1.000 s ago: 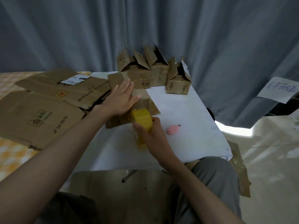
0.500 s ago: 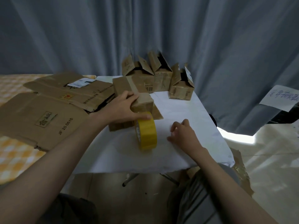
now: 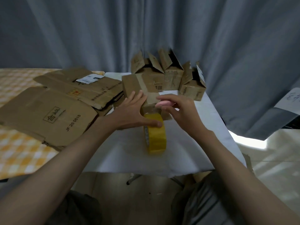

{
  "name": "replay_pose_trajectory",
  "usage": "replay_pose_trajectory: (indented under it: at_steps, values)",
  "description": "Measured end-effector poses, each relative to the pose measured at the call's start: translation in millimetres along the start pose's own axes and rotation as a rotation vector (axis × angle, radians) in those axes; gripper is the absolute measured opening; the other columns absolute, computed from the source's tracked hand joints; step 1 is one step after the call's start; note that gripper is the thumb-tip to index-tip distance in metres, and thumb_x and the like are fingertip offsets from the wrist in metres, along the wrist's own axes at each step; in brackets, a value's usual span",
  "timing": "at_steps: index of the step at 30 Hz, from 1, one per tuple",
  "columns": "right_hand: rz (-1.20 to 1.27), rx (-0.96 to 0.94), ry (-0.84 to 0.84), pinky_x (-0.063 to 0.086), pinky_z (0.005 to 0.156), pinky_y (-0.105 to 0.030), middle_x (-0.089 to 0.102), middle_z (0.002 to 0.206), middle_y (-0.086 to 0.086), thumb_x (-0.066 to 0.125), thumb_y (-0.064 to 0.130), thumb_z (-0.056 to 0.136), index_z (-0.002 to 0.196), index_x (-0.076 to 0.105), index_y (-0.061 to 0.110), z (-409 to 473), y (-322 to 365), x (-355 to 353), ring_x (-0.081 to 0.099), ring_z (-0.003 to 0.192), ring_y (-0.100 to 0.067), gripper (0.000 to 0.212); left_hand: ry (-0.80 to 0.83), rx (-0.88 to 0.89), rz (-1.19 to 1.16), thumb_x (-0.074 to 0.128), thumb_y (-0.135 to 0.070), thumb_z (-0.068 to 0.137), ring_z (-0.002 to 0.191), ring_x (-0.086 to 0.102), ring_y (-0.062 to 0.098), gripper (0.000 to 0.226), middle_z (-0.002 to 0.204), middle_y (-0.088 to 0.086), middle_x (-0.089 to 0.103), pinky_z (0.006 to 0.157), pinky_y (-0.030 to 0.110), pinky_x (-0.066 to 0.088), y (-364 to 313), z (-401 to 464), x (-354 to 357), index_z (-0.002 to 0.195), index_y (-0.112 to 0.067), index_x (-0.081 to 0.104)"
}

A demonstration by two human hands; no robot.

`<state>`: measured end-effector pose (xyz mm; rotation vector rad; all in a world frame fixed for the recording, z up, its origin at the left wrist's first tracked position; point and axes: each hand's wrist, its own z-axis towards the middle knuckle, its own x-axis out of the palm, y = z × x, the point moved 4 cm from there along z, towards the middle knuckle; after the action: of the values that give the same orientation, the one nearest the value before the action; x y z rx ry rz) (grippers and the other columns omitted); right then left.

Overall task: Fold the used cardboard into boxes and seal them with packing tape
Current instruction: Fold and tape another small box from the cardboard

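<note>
A: Grey curtain (image 3: 81,33) behind, white table (image 3: 194,143). Small box (image 3: 138,86) sat mid-table, tape roll (image 3: 155,133) on edge just in front.

B: Hands?

A: Left hand (image 3: 134,111) lay on the box, fingers spread, thumb on the roll. Right hand (image 3: 177,108) pinched a pink cutter (image 3: 164,103) by the box.

B: Advice?

A: Probably keep tape taut, cut close to the box edge. Flat cardboard (image 3: 48,114) waited left.

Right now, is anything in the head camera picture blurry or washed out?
Head view: the right hand and the pink cutter it holds are motion-smeared; the yellow tape roll and the print on the flattened cardboard stay fairly sharp; bright floor light at right is washed out; the curtain bends from wide-angle distortion.
</note>
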<state>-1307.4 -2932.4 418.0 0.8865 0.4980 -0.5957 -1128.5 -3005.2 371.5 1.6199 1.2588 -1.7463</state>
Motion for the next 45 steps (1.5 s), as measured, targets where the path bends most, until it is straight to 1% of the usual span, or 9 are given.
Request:
replay_pose_trajectory:
  at_steps: [9, 20, 27, 32, 35, 38, 41, 43, 45]
  values:
    - [0.012, -0.033, 0.186, 0.054, 0.084, -0.026, 0.075, 0.096, 0.0, 0.068, 0.004, 0.088, 0.099, 0.078, 0.009, 18, 4, 22, 0.067, 0.091, -0.011, 0.015, -0.01, 0.021, -0.019, 0.036, -0.106, 0.046, 0.152, -0.013, 0.022, 0.146, 0.166, -0.002, -0.013, 0.12, 0.049, 0.002, -3, -4, -4, 0.159, -0.024, -0.005]
    - [-0.056, -0.064, 0.234, 0.047, 0.079, -0.011, 0.074, 0.092, 0.005, 0.071, 0.009, 0.088, 0.096, 0.078, 0.015, 25, 5, 29, 0.065, 0.083, -0.003, 0.012, -0.02, 0.034, -0.018, 0.036, -0.106, 0.049, 0.153, -0.012, 0.024, 0.142, 0.167, 0.0, -0.011, 0.12, 0.051, 0.002, -1, -2, -3, 0.159, -0.026, -0.003]
    - [-0.125, -0.102, 0.259, 0.053, 0.081, -0.026, 0.075, 0.093, -0.002, 0.07, 0.007, 0.09, 0.1, 0.078, 0.011, 25, 11, 33, 0.067, 0.084, -0.013, 0.014, -0.019, 0.027, -0.019, 0.035, -0.106, 0.047, 0.153, -0.012, 0.023, 0.143, 0.167, 0.0, -0.011, 0.12, 0.05, 0.0, -1, -1, -2, 0.159, -0.025, -0.002]
    - [-0.174, -0.117, 0.275, 0.052, 0.078, -0.026, 0.073, 0.092, -0.001, 0.068, 0.007, 0.09, 0.099, 0.077, 0.014, 26, 11, 28, 0.065, 0.084, -0.014, 0.014, -0.011, 0.017, -0.01, 0.032, -0.107, 0.043, 0.153, -0.012, 0.023, 0.148, 0.167, -0.001, -0.012, 0.121, 0.05, 0.0, -2, -2, -3, 0.159, -0.023, -0.001]
    - [-0.23, -0.018, 0.225, 0.054, 0.075, -0.025, 0.071, 0.091, 0.0, 0.067, 0.004, 0.09, 0.095, 0.076, 0.015, 25, -9, 13, 0.065, 0.082, -0.009, 0.015, -0.003, 0.009, 0.009, 0.032, -0.108, 0.041, 0.153, -0.012, 0.023, 0.15, 0.166, -0.001, -0.014, 0.121, 0.049, 0.0, -3, -2, -2, 0.159, -0.022, -0.002]
    - [-0.309, 0.209, 0.183, 0.049, 0.073, -0.024, 0.072, 0.09, 0.001, 0.068, 0.006, 0.09, 0.091, 0.074, 0.017, 9, -47, -3, 0.065, 0.082, -0.01, 0.013, 0.002, 0.009, 0.006, 0.03, -0.11, 0.038, 0.153, -0.013, 0.021, 0.153, 0.166, -0.002, -0.016, 0.121, 0.047, -0.001, -2, -2, -2, 0.159, -0.023, -0.003]
    - [-0.304, 0.439, 0.26, 0.046, 0.074, -0.024, 0.072, 0.085, 0.003, 0.067, 0.009, 0.09, 0.083, 0.072, 0.017, -22, -79, 1, 0.067, 0.086, -0.016, 0.012, 0.003, 0.006, 0.01, 0.033, -0.109, 0.041, 0.152, -0.014, 0.02, 0.15, 0.166, -0.004, -0.017, 0.121, 0.046, -0.002, 0, -2, -1, 0.159, -0.024, -0.004]
    - [-0.274, 0.531, 0.309, 0.05, 0.08, -0.028, 0.073, 0.086, 0.001, 0.065, 0.008, 0.09, 0.082, 0.073, 0.017, -37, -89, 7, 0.068, 0.092, -0.02, 0.013, -0.002, 0.01, 0.018, 0.034, -0.108, 0.043, 0.152, -0.014, 0.02, 0.148, 0.166, -0.004, -0.017, 0.121, 0.047, -0.002, -1, -1, -1, 0.159, -0.024, -0.004]
    - [-0.378, 0.54, 0.29, 0.05, 0.09, -0.039, 0.073, 0.1, -0.003, 0.068, 0.013, 0.089, 0.091, 0.077, 0.016, -39, -90, 10, 0.064, 0.103, -0.027, 0.01, -0.003, 0.014, 0.026, 0.033, -0.107, 0.045, 0.152, -0.014, 0.02, 0.147, 0.166, -0.003, -0.017, 0.121, 0.047, -0.002, -3, -1, -1, 0.159, -0.023, -0.004]
